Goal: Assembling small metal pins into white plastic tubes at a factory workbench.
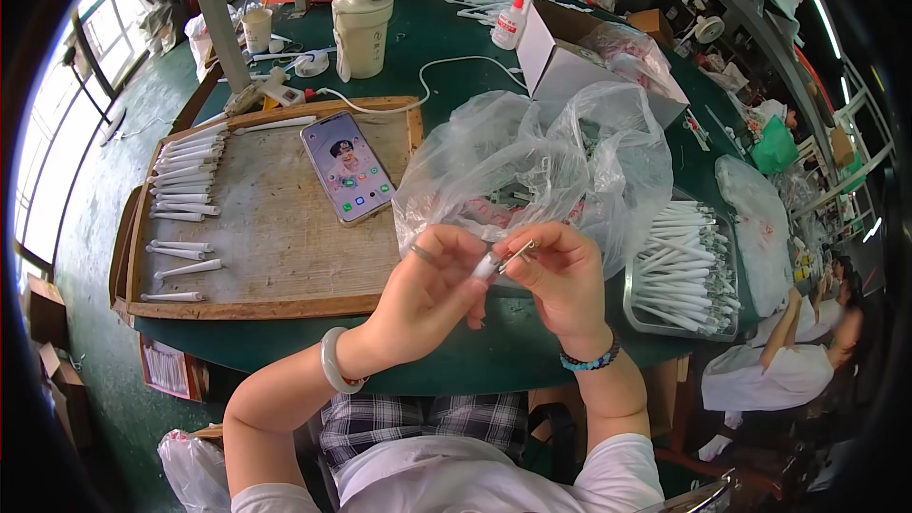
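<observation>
My left hand (418, 299) pinches a white plastic stick (485, 266), most of it hidden by the fingers. Held between the thumb and fingertips of my right hand (565, 275) is a small silver metal piece (519, 256). The two parts meet or nearly meet; I cannot tell whether they are joined. Just beyond my hands lies a clear plastic bag (608, 142) with small metal parts showing inside. To the left, a wooden-framed tray (275, 308) carries a row of white sticks (185, 178) along its left side and a phone (348, 169) with a lit screen.
A metal tray (684, 329) heaped with white sticks (676, 261) stands at right. Farther back are a lidded cup (363, 33), a red-capped bottle (510, 22), a white cable (427, 76) and an open box (560, 66). Other people sit across the table and at right.
</observation>
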Demonstrator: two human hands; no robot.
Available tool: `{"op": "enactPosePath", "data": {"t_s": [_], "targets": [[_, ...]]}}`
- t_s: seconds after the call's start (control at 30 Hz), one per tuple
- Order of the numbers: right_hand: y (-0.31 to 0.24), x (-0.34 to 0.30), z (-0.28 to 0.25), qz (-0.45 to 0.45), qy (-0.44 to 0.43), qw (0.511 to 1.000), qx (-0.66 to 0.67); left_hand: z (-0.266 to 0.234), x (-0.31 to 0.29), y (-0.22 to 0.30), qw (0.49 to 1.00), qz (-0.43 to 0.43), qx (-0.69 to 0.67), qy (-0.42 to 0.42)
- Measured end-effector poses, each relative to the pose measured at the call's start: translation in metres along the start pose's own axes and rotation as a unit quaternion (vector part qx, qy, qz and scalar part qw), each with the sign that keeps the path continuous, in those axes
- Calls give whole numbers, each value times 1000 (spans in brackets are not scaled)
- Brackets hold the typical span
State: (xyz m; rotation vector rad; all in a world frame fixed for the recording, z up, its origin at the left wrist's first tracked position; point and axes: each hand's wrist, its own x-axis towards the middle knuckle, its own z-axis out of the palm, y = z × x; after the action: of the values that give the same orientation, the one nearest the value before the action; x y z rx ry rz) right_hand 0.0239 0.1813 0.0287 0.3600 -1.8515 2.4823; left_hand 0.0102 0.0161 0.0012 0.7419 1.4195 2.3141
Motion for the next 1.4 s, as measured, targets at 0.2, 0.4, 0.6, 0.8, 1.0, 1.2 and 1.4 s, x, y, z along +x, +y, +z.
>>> {"op": "enactPosePath", "data": {"t_s": [0.2, 0.4, 0.6, 0.8, 1.0, 1.2, 1.4], "targets": [[1, 2, 0, -2, 6, 1000, 20, -1, 1, 2, 999, -19, 31, -15], [3, 2, 0, 5, 24, 999, 31, 0, -1, 2, 999, -6, 29, -27], [0, 0, 1, 1, -5, 1000, 17, 1, -3, 0, 999, -5, 41, -14], [5, 3, -2, 6, -11, 999, 29, 0, -3, -1, 994, 24, 107, -14], [2, 7, -15, -28, -87, 996, -2, 2, -4, -1, 995, 31, 87, -28], [1, 5, -12, -47, -77, 994, -60, 1, -4, -3, 977, 97, 188, -6], [2, 4, -9, -9, -126, 992, 7, -1, -8, -5, 982, 119, 141, -39]]}}
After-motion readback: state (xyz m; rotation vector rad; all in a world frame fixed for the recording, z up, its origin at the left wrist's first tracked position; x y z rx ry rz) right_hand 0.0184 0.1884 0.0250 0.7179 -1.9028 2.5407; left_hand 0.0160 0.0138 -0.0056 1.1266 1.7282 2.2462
